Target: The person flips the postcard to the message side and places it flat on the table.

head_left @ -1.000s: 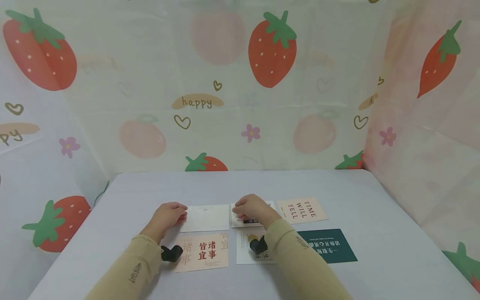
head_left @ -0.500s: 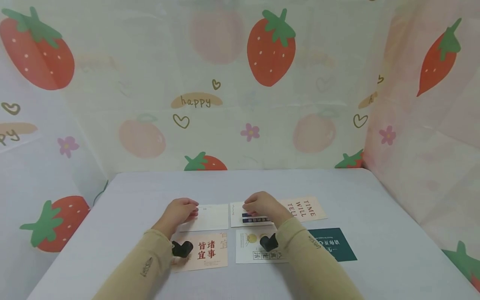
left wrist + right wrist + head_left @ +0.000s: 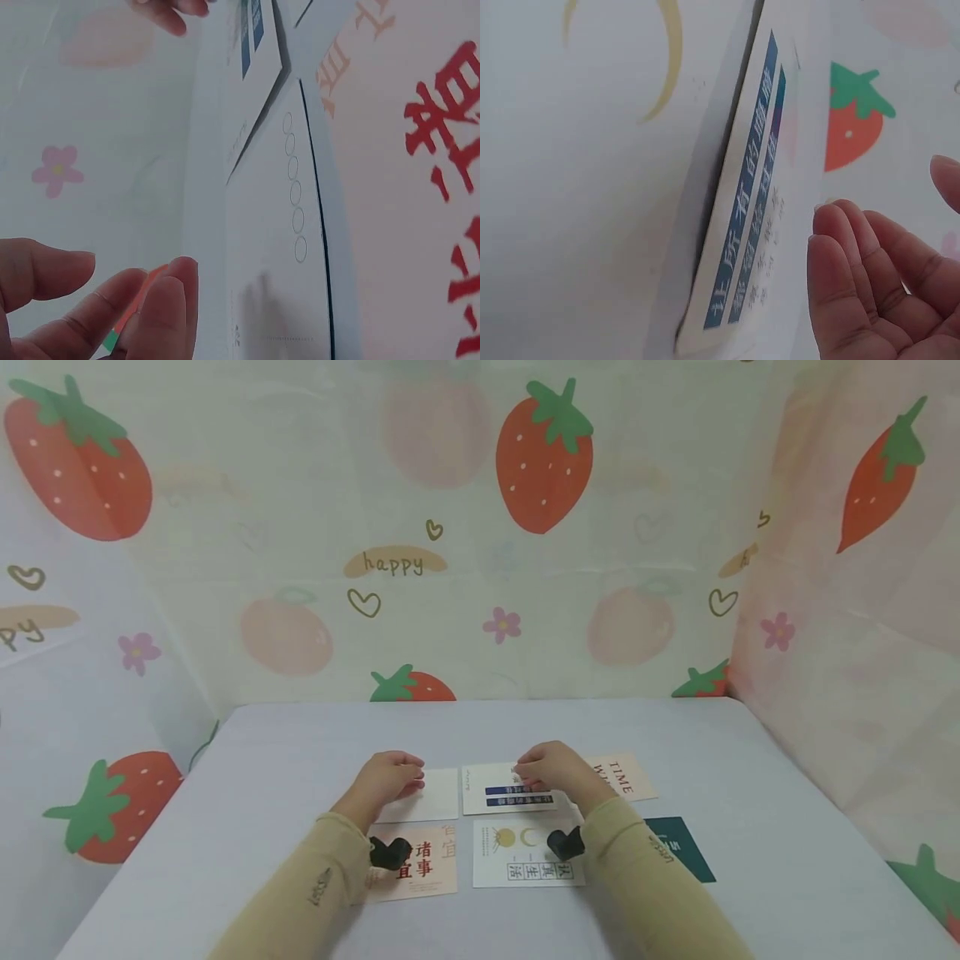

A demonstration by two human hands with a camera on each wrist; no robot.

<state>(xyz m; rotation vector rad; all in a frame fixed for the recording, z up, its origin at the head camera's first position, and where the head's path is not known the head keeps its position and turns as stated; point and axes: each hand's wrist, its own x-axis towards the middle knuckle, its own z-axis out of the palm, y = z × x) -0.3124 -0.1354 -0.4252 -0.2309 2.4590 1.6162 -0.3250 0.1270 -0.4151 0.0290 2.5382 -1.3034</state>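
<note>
My left hand [image 3: 385, 783] hovers over the left part of a plain white postcard [image 3: 438, 802] in the back row. In the left wrist view, its thumb and fingers [image 3: 161, 315] stand apart with nothing between them, and the card shows a line of printed circles. My right hand [image 3: 558, 770] hovers by the right end of a white postcard with two blue text bars [image 3: 487, 777]. From the right wrist view, that hand's loosely bent fingers [image 3: 832, 277] hold nothing, and the blue-barred card [image 3: 742, 187] lies beside them.
A cream card with red lettering [image 3: 626, 770] lies back right. In front are a pink card with red characters [image 3: 442, 877], a white sun-and-moon card [image 3: 491, 868] and a dark green card [image 3: 690, 852]. Strawberry-print cloth [image 3: 465, 643] hangs behind the white table [image 3: 315, 727].
Both hands have moved to the right above the cards. More of the blue-barred card and the sun-and-moon card shows now; the cards themselves have stayed put.
</note>
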